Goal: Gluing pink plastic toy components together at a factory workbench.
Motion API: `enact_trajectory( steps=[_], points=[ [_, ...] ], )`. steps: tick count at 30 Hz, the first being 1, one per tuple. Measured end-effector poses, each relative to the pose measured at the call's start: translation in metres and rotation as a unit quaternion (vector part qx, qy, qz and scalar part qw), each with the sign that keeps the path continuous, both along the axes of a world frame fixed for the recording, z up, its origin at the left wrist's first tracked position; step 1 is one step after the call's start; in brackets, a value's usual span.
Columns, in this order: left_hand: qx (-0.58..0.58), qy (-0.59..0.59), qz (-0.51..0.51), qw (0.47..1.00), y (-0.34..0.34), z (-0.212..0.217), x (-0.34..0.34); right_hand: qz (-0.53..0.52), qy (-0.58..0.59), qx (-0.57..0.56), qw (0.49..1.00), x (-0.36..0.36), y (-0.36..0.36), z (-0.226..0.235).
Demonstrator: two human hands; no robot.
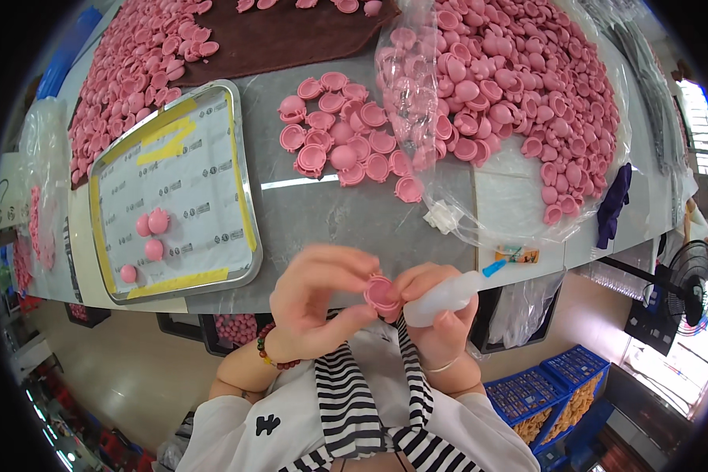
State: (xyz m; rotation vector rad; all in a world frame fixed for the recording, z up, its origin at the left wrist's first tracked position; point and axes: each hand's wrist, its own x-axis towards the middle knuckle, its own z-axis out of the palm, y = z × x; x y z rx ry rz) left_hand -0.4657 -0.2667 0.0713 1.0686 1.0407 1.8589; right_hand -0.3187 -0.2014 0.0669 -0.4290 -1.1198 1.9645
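Observation:
In front of my chest, my left hand (311,295) pinches a small pink plastic half shell (381,294) between thumb and fingers. Its hollow side faces up. My right hand (442,340) is closed round a white squeeze bottle (442,302) with a blue nozzle tip, which points up and to the right, away from the shell. The right fingertips also meet the shell's right edge. Beyond my hands, several loose pink shells (342,134) lie in a cluster on the grey table (322,220).
At the left lies a metal-rimmed tray (248,200), lined with printed paper and yellow tape, holding several pink balls (154,250). Large heaps of pink shells (527,94) fill the back right and back left (134,71). A small orange packet (518,254) and purple cloth (613,206) lie right.

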Motion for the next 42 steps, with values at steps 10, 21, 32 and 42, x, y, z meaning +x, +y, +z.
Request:
enact_trajectory(
  steps=[10, 21, 32, 42],
  points=[
    [-0.096, -0.169, -0.147, 0.97, -0.013, -0.009, -0.006, -0.191, -0.039, 0.028, 0.98, -0.023, 0.0, 0.011],
    [-0.06, -0.149, -0.141, 0.977, -0.013, -0.004, -0.017, -0.213, -0.022, 0.259, 0.942, -0.011, 0.021, 0.017],
    [-0.05, -0.185, -0.13, 0.973, -0.017, -0.003, -0.014, -0.158, -0.142, 0.411, 0.886, -0.012, 0.016, 0.037],
    [-0.042, -0.172, -0.135, 0.975, -0.017, -0.001, -0.015, -0.193, -0.142, 0.411, 0.88, -0.017, 0.012, 0.036]
  ],
)
